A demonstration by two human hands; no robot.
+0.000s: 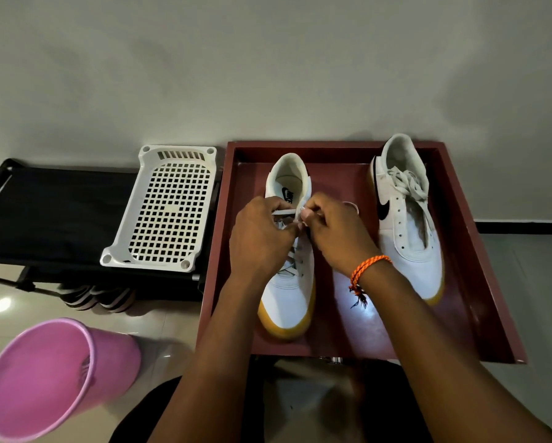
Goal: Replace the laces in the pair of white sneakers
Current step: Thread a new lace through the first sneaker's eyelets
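Your left hand (261, 238) and right hand (333, 233) both pinch the white lace (282, 212) with curled fingers, over the left sneaker (289, 298) in the red tray (479, 282).

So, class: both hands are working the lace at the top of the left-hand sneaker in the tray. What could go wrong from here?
1. Both hands, left hand and right hand, pinch the lace near the top eyelets; a hard pull might drag the sneaker across the red tray.
2. The other sneaker has a loose bundle of lace lying on it, which could snag a sweeping wrist.
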